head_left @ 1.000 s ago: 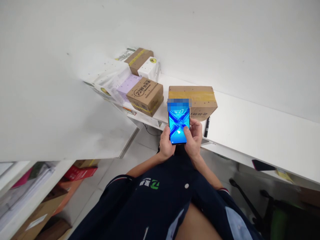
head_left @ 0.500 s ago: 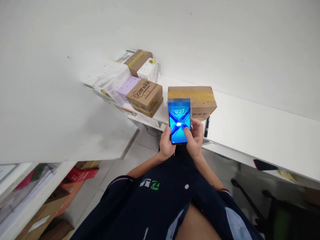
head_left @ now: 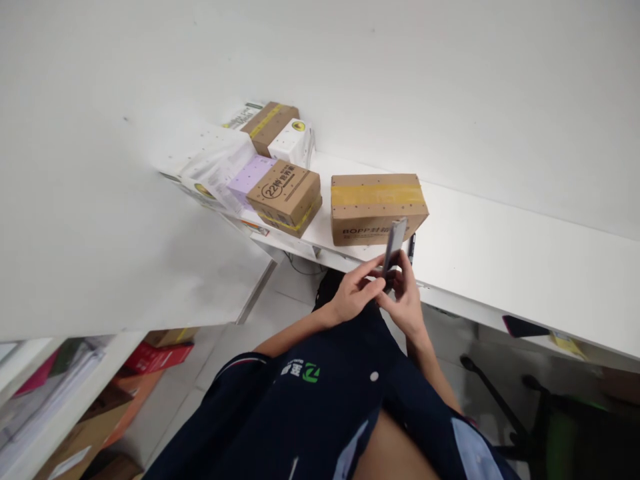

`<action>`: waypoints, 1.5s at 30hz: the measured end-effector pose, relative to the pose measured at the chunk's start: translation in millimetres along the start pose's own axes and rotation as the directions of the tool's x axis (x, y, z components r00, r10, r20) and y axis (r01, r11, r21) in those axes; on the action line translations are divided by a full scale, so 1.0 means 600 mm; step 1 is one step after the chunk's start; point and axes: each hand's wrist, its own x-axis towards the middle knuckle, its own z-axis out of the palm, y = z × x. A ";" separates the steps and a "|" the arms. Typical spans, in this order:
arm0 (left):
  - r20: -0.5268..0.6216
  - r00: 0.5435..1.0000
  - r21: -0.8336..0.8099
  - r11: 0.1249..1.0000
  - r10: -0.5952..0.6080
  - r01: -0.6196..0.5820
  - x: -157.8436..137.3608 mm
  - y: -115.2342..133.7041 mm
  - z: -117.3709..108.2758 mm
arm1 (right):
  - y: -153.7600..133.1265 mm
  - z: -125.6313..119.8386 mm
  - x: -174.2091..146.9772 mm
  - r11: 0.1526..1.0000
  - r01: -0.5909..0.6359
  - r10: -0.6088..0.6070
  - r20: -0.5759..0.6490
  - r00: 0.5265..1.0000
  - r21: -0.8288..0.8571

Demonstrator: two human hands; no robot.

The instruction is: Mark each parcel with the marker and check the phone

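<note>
A phone (head_left: 395,243) stands nearly edge-on between my two hands, so its screen hardly shows. My left hand (head_left: 357,293) grips its lower left side, the thumb pressed near the bottom edge. Around the right and lower side curl the fingers of my right hand (head_left: 406,297). Both hands are closed on the phone in front of the desk's near edge. Just behind it on the desk sits a taped cardboard box (head_left: 377,207), and a black marker (head_left: 411,248) lies to that box's right, partly hidden by the phone and hand.
The white desk (head_left: 500,247) runs off to the right along a wall. At its left end stand a brown and lilac box (head_left: 285,193) and a white box (head_left: 293,141). Shelving with cartons (head_left: 160,357) is at lower left; a dark chair (head_left: 560,427) is at lower right.
The phone has turned from facing me to nearly edge-on, its lit screen no longer showing. Both hands have shifted right with it, the left hand coming closer to the right.
</note>
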 end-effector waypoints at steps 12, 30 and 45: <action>-0.315 0.803 0.650 0.731 0.507 -0.207 0.043 -0.018 -0.102 | 0.066 -0.196 0.056 0.553 -0.571 0.145 -0.605 0.783 -0.607; -0.377 0.899 0.477 0.879 0.221 -0.016 0.079 -0.070 -0.151 | 0.029 -0.219 0.134 0.538 -0.118 -0.082 -0.191 0.978 -0.834; -0.435 0.899 0.461 0.872 0.058 0.167 0.089 -0.086 -0.170 | -0.060 -0.025 0.358 0.099 0.221 -0.132 0.208 0.969 -0.970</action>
